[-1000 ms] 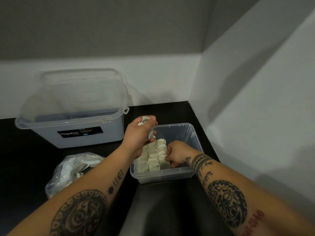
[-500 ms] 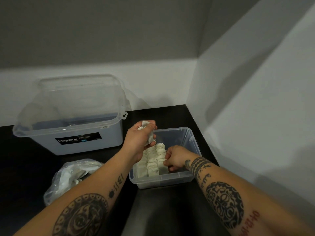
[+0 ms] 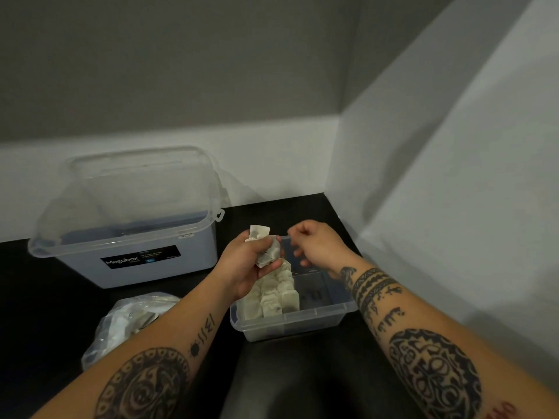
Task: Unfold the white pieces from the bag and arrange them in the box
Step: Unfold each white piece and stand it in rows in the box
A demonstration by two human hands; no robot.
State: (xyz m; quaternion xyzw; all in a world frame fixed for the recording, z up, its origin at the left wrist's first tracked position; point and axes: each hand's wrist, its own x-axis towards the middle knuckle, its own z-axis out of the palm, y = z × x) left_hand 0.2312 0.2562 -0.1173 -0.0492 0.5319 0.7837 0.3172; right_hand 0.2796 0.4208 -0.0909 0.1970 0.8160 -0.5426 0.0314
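White, creased pieces (image 3: 262, 247) bunched in the grip of the left hand (image 3: 242, 269); right hand (image 3: 319, 247) curled nearby, grip unclear

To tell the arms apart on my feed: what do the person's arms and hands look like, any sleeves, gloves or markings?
The left hand and right hand are bare: no gloves, rings, watch or sleeves show. Left forearm: a large round dark tattoo, a dot with short strokes. Right forearm: dark bands at the wrist, small figures, a large round tattoo, red lettering by the elbow.
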